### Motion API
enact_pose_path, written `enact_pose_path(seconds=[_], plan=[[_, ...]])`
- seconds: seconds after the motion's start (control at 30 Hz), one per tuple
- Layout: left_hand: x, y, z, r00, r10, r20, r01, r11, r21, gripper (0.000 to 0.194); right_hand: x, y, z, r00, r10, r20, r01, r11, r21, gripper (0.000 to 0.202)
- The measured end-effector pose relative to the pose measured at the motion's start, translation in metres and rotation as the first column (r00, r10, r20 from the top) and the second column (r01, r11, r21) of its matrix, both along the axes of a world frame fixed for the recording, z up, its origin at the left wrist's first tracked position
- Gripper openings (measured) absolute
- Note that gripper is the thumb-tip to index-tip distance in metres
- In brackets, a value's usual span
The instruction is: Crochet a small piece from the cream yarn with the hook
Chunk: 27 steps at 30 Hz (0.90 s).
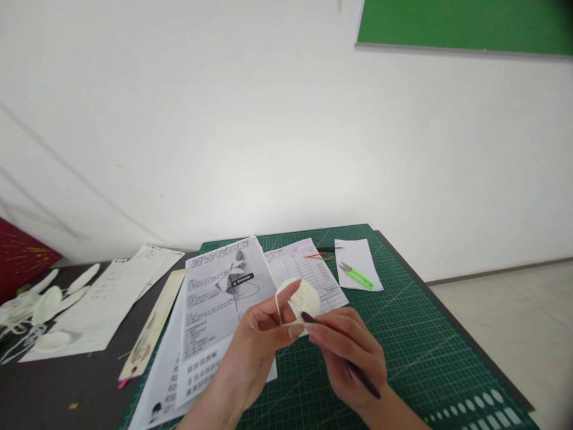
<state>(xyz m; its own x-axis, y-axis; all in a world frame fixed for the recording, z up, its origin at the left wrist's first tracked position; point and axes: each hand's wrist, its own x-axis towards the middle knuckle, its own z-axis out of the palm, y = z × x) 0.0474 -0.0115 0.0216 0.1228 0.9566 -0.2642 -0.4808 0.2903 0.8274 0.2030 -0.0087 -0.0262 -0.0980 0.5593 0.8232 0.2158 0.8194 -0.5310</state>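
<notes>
In the head view, a crochet hook (363,378) with a dark handle lies in the closed fingers of my right hand (351,355), its tip pointing up and left. My left hand (255,340) pinches white yarn (278,304) between thumb and fingers, and the strand loops over the raised index finger. The hook's tip meets the yarn at the left fingertips. Whatever small stitches sit in that pinch are mostly hidden. Just behind both hands rests a cream ball of yarn (310,297), partly covered by the left index finger.
Printed pattern sheets (210,334) and a form (308,266) lie on a green cutting mat (430,370). Green thread snips (358,276) rest on white paper (358,248). White crocheted petals (47,304), handwritten sheets (107,298) and a bookmark (154,322) lie left. A wall (286,149) stands behind.
</notes>
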Motion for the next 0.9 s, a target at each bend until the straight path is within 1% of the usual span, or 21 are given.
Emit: enact_pose_path(seconds=[0.07, 0.13, 0.2, 0.3, 0.4, 0.47, 0.53, 0.6, 0.63, 0.7, 0.77, 0.83, 0.9], plan=[[-0.001, -0.001, 0.000, 0.999, 0.008, 0.036, -0.007, 1.000, -0.015, 0.048, -0.003, -0.001, 0.003, 0.991, 0.021, -0.131, -0.035, 0.994, -0.103, 0.042], [-0.001, -0.002, 0.001, 0.998, 0.015, 0.054, -0.014, 1.000, -0.019, 0.047, -0.005, -0.002, 0.005, 0.976, 0.037, -0.215, -0.074, 0.984, -0.163, 0.038], [-0.001, -0.003, 0.002, 0.997, 0.027, 0.072, -0.026, 1.000, -0.009, 0.048, -0.006, -0.004, 0.004, 0.973, 0.054, -0.225, -0.092, 0.982, -0.164, 0.040], [0.000, -0.005, 0.003, 0.994, 0.032, 0.108, -0.036, 0.999, 0.036, 0.054, -0.004, -0.006, -0.001, 0.985, 0.076, -0.157, -0.092, 0.991, -0.094, 0.048], [0.001, -0.006, 0.003, 0.990, 0.005, 0.142, -0.016, 0.997, 0.078, 0.061, -0.002, -0.008, -0.004, 0.990, 0.078, -0.114, -0.084, 0.995, -0.050, 0.053], [0.001, -0.006, 0.002, 0.987, -0.008, 0.157, -0.006, 0.996, 0.091, 0.063, -0.003, -0.008, -0.002, 0.984, 0.088, -0.155, -0.100, 0.993, -0.066, 0.051], [0.000, -0.006, 0.002, 0.984, -0.019, 0.175, 0.004, 0.996, 0.084, 0.064, -0.005, -0.008, 0.002, 0.961, 0.106, -0.256, -0.143, 0.981, -0.131, 0.045], [-0.002, -0.006, 0.002, 0.979, -0.043, 0.197, 0.030, 0.997, 0.066, 0.066, -0.008, -0.006, 0.004, 0.916, 0.124, -0.382, -0.225, 0.946, -0.234, 0.035], [-0.003, -0.005, 0.002, 0.977, -0.061, 0.203, 0.049, 0.997, 0.061, 0.068, -0.010, -0.004, 0.004, 0.886, 0.132, -0.444, -0.283, 0.914, -0.291, 0.030], [-0.006, -0.004, 0.002, 0.976, -0.098, 0.194, 0.086, 0.994, 0.067, 0.070, -0.012, -0.002, 0.004, 0.808, 0.150, -0.570, -0.409, 0.839, -0.360, 0.017], [-0.008, -0.003, 0.002, 0.976, -0.136, 0.170, 0.124, 0.989, 0.083, 0.069, -0.013, 0.000, 0.003, 0.730, 0.145, -0.668, -0.516, 0.758, -0.399, 0.009], [-0.011, -0.002, 0.003, 0.975, -0.172, 0.143, 0.159, 0.983, 0.093, 0.069, -0.013, 0.001, 0.003, 0.676, 0.133, -0.724, -0.591, 0.685, -0.426, 0.008], [-0.014, -0.001, 0.003, 0.972, -0.204, 0.115, 0.193, 0.976, 0.097, 0.068, -0.012, 0.001, 0.005, 0.646, 0.117, -0.755, -0.631, 0.639, -0.440, 0.009]])
